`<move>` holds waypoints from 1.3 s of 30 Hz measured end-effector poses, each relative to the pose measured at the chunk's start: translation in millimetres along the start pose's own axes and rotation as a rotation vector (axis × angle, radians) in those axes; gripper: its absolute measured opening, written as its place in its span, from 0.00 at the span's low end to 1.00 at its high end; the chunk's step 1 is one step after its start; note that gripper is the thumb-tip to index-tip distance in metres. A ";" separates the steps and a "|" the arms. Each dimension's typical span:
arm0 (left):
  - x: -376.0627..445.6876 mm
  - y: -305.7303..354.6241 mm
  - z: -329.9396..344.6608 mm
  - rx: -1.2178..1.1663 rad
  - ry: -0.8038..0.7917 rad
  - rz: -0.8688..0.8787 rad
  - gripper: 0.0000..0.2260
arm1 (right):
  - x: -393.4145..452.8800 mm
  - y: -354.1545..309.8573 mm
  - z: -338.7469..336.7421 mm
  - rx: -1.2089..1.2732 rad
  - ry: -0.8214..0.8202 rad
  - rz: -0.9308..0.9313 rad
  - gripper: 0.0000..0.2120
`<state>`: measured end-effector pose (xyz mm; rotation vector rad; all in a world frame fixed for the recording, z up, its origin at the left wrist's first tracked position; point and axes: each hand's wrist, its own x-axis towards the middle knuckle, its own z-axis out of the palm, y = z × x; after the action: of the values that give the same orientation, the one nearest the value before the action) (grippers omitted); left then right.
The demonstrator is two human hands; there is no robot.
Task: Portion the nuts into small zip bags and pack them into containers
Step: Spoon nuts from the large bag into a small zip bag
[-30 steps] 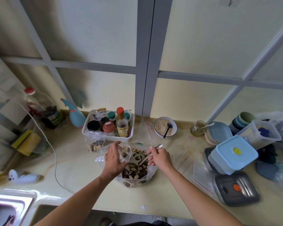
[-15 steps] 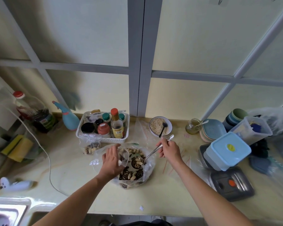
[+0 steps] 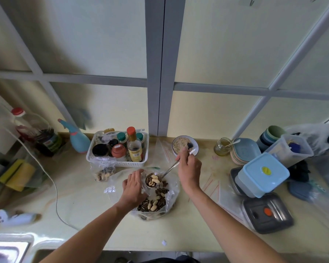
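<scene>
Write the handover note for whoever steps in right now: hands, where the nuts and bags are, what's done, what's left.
Left hand: on the near-left rim of the big bag of nuts, apparently holding a small zip bag open, though that bag is hard to make out.
Right hand: grips the metal spoon, loaded with nuts, above the big bag.
Done: one small filled bag lies in front of the white basket.
Empty zip bags lie to the right on the counter; the blue-lidded container and the steel container are both shut.
Left: tip in this spoonful, fill and seal more bags, pack them into containers.
</scene>
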<state>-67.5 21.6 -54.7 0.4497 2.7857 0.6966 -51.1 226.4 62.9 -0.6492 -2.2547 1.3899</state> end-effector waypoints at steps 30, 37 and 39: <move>-11.5 -1.0 -2.0 -0.300 0.177 -0.171 0.40 | -10.1 -14.8 8.7 -0.082 -0.230 -0.579 0.28; -16.9 -4.6 -12.7 -0.391 0.246 -0.293 0.40 | -0.2 23.4 4.3 -0.191 -0.064 -0.389 0.31; -18.8 -6.1 -12.9 -0.400 0.233 -0.239 0.39 | -2.3 36.2 8.1 -0.232 -0.183 -0.317 0.33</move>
<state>-55.4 4.6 -43.7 -0.0442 2.7339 1.2763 -47.6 233.6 26.6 -0.2229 -2.5525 1.0824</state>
